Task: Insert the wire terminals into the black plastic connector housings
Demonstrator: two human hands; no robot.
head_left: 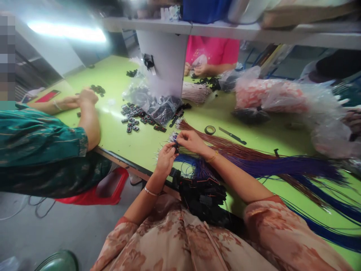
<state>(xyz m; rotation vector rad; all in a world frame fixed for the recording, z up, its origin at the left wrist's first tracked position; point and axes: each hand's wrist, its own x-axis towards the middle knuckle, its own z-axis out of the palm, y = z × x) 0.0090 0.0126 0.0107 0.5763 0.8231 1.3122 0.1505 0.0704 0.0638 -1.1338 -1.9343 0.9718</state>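
Between the thumb and fingers of my left hand (pixel 165 157) is a small black plastic part (pixel 176 147). My right hand (pixel 191 142) is pinched just above and to the right of that part; what its fingertips hold is too small to make out. Beneath both hands lie bundles of thin wires: brown wires (pixel 225 146), purple wires (pixel 254 165) and blue wires (pixel 184 159), with silvery tips by my fingers. A heap of black plastic parts (pixel 204 195) rests at the table edge against my front.
On the green table (pixel 113 124) sit black connectors (pixel 134 114), plastic bags (pixel 160 107), a tape roll (pixel 210 130) and a knife (pixel 232 135). A bag of orange pieces (pixel 267 92) lies at right. One co-worker's hands (pixel 87 97) are at left; another person (pixel 211 54) sits opposite. A shelf (pixel 211 30) overhangs.
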